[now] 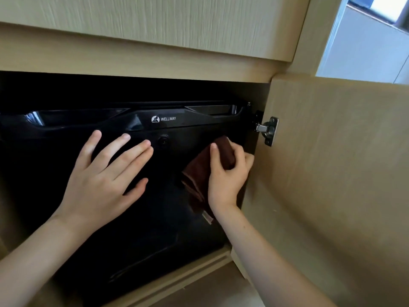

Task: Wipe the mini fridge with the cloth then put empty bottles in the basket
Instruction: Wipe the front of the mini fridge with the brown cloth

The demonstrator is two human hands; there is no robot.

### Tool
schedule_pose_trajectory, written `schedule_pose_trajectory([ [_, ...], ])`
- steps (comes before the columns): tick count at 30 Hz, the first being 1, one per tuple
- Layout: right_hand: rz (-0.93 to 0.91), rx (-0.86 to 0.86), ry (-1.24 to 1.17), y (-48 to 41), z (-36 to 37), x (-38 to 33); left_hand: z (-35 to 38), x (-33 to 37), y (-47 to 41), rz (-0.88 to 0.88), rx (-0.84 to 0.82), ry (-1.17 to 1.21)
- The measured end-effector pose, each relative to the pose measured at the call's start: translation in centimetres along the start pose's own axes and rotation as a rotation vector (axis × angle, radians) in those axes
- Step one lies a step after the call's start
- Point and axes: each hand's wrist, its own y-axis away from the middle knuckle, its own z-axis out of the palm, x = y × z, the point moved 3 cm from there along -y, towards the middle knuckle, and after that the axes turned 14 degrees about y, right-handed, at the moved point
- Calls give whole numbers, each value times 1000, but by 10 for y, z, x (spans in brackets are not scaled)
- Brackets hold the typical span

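The glossy black mini fridge (168,169) sits in a pale wooden cabinet (155,60). On its door's right side lies the folded dark-brown cloth (198,173), which the right hand (228,176) grips with curled fingers. The left hand (104,176) presses flat, fingers spread. Overlapping strokes would probably work best here, with the cloth flat and steady pressure.

A: Two bare arms in shot, and the left grip (99,187) is a bare hand: long slim fingers, nails cut short and plain.
B: The right grip (225,180) matches it, bare as well, with one short plain thumbnail showing.
A: The left forearm (44,251) runs bare right down to the bottom corner of the picture.
B: The right forearm (272,262) likewise, bare from wrist to frame edge. Whatever is worn higher up lies outside the shot.
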Motion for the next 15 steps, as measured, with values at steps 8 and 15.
schedule_pose_trajectory([
  [8, 156, 13, 73, 13, -8, 26, 4, 4, -2, -3, -12, 33],
  [15, 30, 79, 53, -1, -6, 20, 10, 9, -5, -7, 1, 48],
])
